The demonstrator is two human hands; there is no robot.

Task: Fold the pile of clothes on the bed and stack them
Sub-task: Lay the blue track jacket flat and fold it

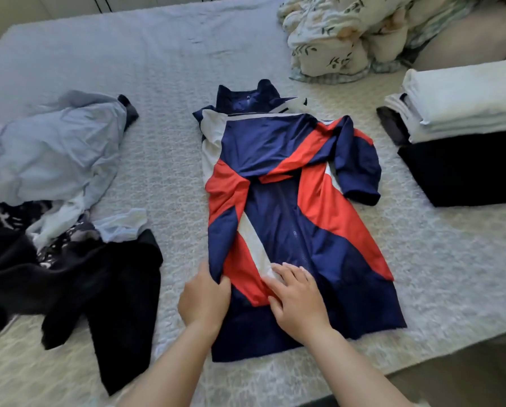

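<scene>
Navy, red and white, the jacket (290,207) lies flat mid-bed, its long axis running from the near edge, where the hem is, to the collar at the far end. My left hand (204,298) pinches its folded left edge; my right hand (297,301) presses flat, fingers straight, just beside it.

- The jacket (287,207) at the centre is navy blue with red diagonal panels and white stripes; its collar is navy.
- At 9 o'clock a crumpled shirt (55,148) is pale blue.
- At 8 o'clock a garment (110,292) is black, and beside it a cloth (55,251) is dark with a white print.
- At 3 o'clock the stack (463,136) has white folded pieces above black ones.
- At 1 o'clock the quilt (340,33) is cream with a dark green leaf pattern.
- The bed cover (169,92) is light grey-white with a fine raised texture.
</scene>
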